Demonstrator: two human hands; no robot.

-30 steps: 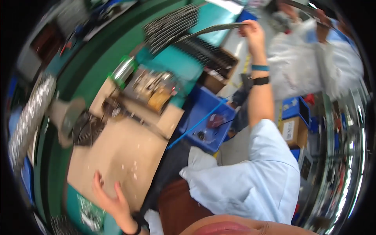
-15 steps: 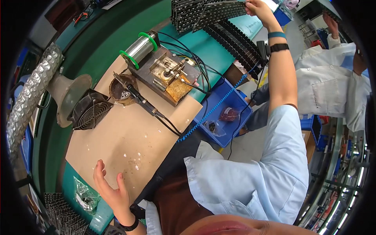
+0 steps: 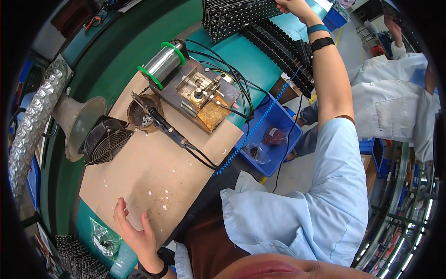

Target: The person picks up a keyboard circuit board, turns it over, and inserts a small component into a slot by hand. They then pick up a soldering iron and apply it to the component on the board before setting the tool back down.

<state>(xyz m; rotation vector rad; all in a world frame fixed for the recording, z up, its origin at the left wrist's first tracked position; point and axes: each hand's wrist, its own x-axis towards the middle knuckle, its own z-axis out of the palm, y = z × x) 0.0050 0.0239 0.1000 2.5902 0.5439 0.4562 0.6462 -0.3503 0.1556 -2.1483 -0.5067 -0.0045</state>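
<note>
My right hand (image 3: 295, 8) reaches to the top edge of the picture, its fingers pinched at the corner of a black dotted circuit board panel (image 3: 241, 21). That panel lies against a stack of similar upright panels, and the fingertips are partly cut off by the picture edge. My left hand (image 3: 136, 232) hovers over the near left part of the brown paper (image 3: 134, 179), fingers apart and nothing in it. A soldering iron (image 3: 162, 123) rests across a round brown pot (image 3: 139, 116), away from both hands.
A solder wire spool (image 3: 161, 65) with green rims stands by a metal station (image 3: 200, 93) and yellow sponge (image 3: 214, 114). A black fan (image 3: 108, 142) and fume funnel (image 3: 83, 125) are at left. A blue bin (image 3: 285, 158) sits right; a person in white (image 3: 388, 107) stands beyond.
My right hand has shifted slightly left and up, and the tilted panel now sits flush with the stack. My left hand has barely moved, still open. The view has shifted a little.
</note>
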